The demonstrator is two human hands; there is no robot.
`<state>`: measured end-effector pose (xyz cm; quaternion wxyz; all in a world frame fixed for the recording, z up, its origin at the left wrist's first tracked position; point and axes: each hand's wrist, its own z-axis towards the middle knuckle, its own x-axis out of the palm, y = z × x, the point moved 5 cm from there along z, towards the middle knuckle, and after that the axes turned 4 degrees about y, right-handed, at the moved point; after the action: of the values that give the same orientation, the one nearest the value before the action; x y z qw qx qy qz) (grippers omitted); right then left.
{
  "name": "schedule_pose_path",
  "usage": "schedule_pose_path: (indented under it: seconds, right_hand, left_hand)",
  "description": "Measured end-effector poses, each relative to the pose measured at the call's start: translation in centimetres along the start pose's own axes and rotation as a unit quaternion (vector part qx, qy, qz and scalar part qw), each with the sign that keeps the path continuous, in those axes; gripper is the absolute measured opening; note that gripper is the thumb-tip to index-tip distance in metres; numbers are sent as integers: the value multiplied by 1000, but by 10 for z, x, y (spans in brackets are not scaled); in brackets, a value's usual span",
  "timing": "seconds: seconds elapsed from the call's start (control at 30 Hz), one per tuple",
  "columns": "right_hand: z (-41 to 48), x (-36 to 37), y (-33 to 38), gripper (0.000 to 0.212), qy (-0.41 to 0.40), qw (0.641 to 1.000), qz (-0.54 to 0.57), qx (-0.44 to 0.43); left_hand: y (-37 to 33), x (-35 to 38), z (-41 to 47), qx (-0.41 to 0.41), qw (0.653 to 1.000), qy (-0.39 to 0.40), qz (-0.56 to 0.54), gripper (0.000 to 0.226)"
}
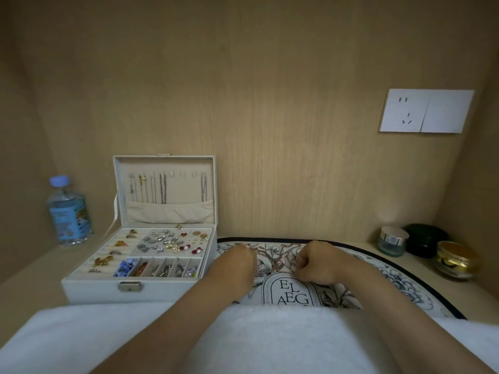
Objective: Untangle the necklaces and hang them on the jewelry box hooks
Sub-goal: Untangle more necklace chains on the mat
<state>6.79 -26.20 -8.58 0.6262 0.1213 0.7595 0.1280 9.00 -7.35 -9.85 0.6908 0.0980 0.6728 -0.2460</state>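
Left hand (240, 256) at mat's (399, 279) far-left edge beside jewelry box (91, 288), fingers bent down; right hand (316, 261) mid-mat, fingers curled tight; can't tell if either grips anything.

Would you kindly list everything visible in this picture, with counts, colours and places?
white jewelry box: one, lid open, left on the desk
hanging necklaces: about five, silver and gold, on the lid hooks
earrings and rings: many, mixed colours, in the box tray
clear water bottle: one, blue cap, left of the box
floral printed mat: one, black-edged, desk centre
thin chain necklace: one, pale, on the mat between the hands
lidded jars: three, silver-topped, dark green, gold-topped, far right
white wall socket: one, upper right
white towel: one, nearest edge
left hand: on the mat, fingers hidden
right hand: fingers curled, seemingly pinching the chain
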Motion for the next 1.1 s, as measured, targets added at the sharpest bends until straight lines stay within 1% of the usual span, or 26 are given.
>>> schedule_pose_path:
  seconds: [0.07, 0.13, 0.2, 0.27, 0.3, 0.37, 0.43, 0.5, 0.57, 0.63, 0.73, 0.87, 0.97, 1.03, 1.1]
  right_hand:
    - [-9, -2, -7, 18, 12, 999, -25, 22]
    - [-17, -3, -14, 8, 18, 998, -40, 42]
    - [-27, -5, -18, 10, 13, 998, -44, 53]
    - [-38, -5, -19, 7, 7, 996, -53, 66]
    - [-42, -3, -19, 9, 5, 995, -64, 79]
    - [-48, 0, -18, 17, -10, 990, -103, 96]
    - [-49, 5, -14, 22, -45, 990, -107, 83]
    - [-48, 11, -9, 22, -63, 997, -24, 49]
    - [-46, 17, -4, 20, -61, 997, 40, 10]
    - [-44, 19, -3, 14, -75, 995, 56, -19]
    - [-43, 17, -6, 4, -101, 990, 85, -49]
    - [-40, 21, -8, 15, -102, 991, 60, -68]
    - [-37, 23, -8, 19, -118, 990, 45, -61]
    - [-38, 20, -10, 19, -145, 984, 91, -52]
    - [-37, 20, -10, 21, -166, 971, 166, -48]
  left_hand:
    - [1, -2, -8, 17, 1000, -20, 17, 22]
    - [-3, -4, -17, 43, 999, -21, 17, 18]
    - [-11, -8, -28, 67, 998, -2, 6, 13]
    - [-19, -10, -37, 84, 996, 38, -9, 8]
    - [-23, -10, -40, 87, 995, 53, -8, 6]
    - [-26, -12, -42, 91, 995, 49, 9, 8]
    - [-30, -14, -39, 110, 994, -3, 9, 12]
    - [-31, -9, -32, 137, 989, -45, 1, 23]
    - [-32, 0, -22, 173, 983, -67, 12, 35]
    - [-32, 8, -13, 195, 978, -78, 14, 31]
    - [-30, 9, -2, 185, 980, -68, -4, 17]
    - [-24, 8, 8, 155, 983, -96, 17, 14]
    - [-17, 10, 9, 105, 988, -109, -43, 12]
    - [-14, 6, 7, 61, 978, -104, -170, 14]
    - [-12, 2, 6, 15, 945, -94, -312, 13]
